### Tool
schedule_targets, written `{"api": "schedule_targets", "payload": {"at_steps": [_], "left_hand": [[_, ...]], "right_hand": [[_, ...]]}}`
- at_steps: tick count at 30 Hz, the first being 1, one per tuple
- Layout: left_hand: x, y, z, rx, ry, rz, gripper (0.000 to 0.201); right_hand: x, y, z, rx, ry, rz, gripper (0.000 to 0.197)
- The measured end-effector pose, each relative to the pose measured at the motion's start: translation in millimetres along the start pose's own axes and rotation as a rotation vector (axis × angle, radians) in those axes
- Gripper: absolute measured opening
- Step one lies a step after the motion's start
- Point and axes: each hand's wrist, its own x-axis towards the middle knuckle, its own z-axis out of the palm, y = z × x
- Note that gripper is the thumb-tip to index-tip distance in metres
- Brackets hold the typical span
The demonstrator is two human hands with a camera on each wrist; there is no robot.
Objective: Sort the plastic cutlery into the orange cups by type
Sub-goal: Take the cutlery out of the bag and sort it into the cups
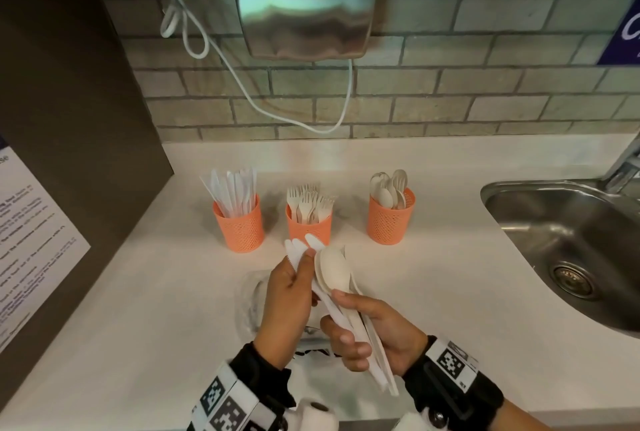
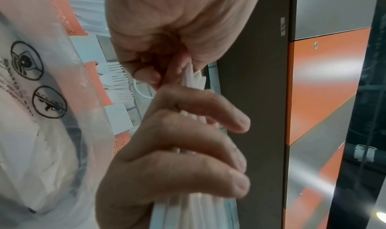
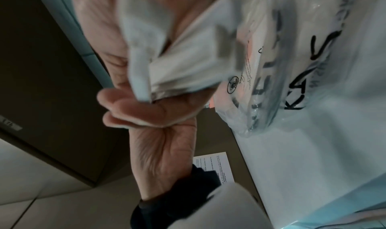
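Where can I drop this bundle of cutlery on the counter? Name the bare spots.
Bare counter lies between the spoon cup and the sink, and left of the knife cup toward the dark panel. Crowded: the gaps between cups, and the plastic bag under the left hand and right hand.

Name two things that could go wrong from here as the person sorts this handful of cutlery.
The right hand grips a mixed bundle of spoons and knives while the left hand pinches the knives; loose pieces might slip out. The three orange cups are already crowded, so pushing more in might tip one.
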Motion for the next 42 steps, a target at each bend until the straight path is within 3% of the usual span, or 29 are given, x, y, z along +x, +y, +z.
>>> {"api": "schedule_targets", "payload": {"at_steps": [2,9,13,18,22,28,32,36,42], "left_hand": [[2.5,0.2,0.5,-0.030,0.050,0.008,0.032],[8.9,-6.2,4.4,-0.024,0.115,0.064,0.029],[13.7,-4.8,3.6,0.065,0.179,0.149,0.029],[21.0,-3.1,-1.7,0.055,0.238,0.174,0.026],[17.4,-3.4,-1.3,0.001,0.054,0.129,0.027],[21.4,4.8,-14.6,0.039,-0.262,-0.033,0.034],[28.7,5.2,-19.6,0.057,-0.334,-0.058,0.036],[34.2,3.6,-25.1,0.140,-0.419,-0.065,0.035],[48.7,19.9,-41.2,0.089,-0.439,-0.142,0.025]], "right_hand": [[-0.8,-0.3,3.5,-0.032,0.072,0.021,0.039],[-6.3,-3.6,5.3,-0.152,0.182,0.000,0.042],[-7.8,-1.7,4.8,-0.273,0.267,-0.148,0.026],[-6.9,4.2,2.6,-0.395,0.435,-0.223,0.042],[-9.5,0.2,1.7,-0.280,0.398,-0.186,0.035],[-12.0,6.0,-8.5,-0.239,0.345,-0.103,0.066],[-12.1,6.3,-9.1,-0.168,0.337,-0.120,0.042],[-10.8,4.8,-5.7,-0.221,0.339,-0.093,0.033],[-4.2,-0.2,-8.4,-0.229,0.344,-0.035,0.065]]}}
